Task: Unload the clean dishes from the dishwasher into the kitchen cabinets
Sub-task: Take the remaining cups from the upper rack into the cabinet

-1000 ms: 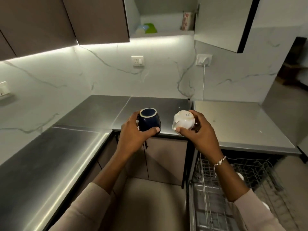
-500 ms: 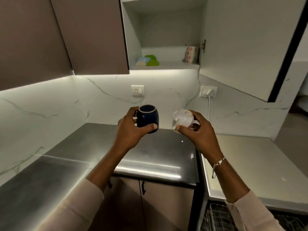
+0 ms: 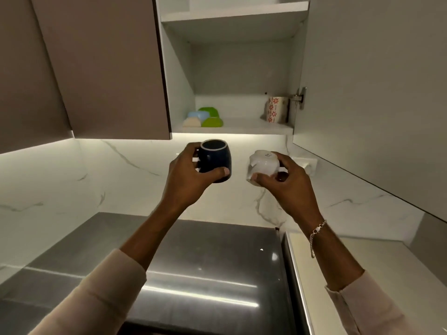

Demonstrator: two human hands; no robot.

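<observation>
dark blue mug [image 3: 216, 160]: gripped in left hand [image 3: 186, 180], base up, below open cabinet [image 3: 235, 128] | white cup [image 3: 262, 165]: gripped in right hand [image 3: 285, 183], base up, beside blue mug, apart | lower shelf: coloured bowls [image 3: 204, 117] left, floral mug [image 3: 277, 109] right | steel counter [image 3: 205, 262] beneath.

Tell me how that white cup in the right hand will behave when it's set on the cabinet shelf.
The white cup looks like glazed ceramic: rigid, probably slick and chippable. The right hand holds it base-up by the fingertips, so the grip seems light. Set down on its wider rim, it should sit steadily on the lower shelf.
</observation>
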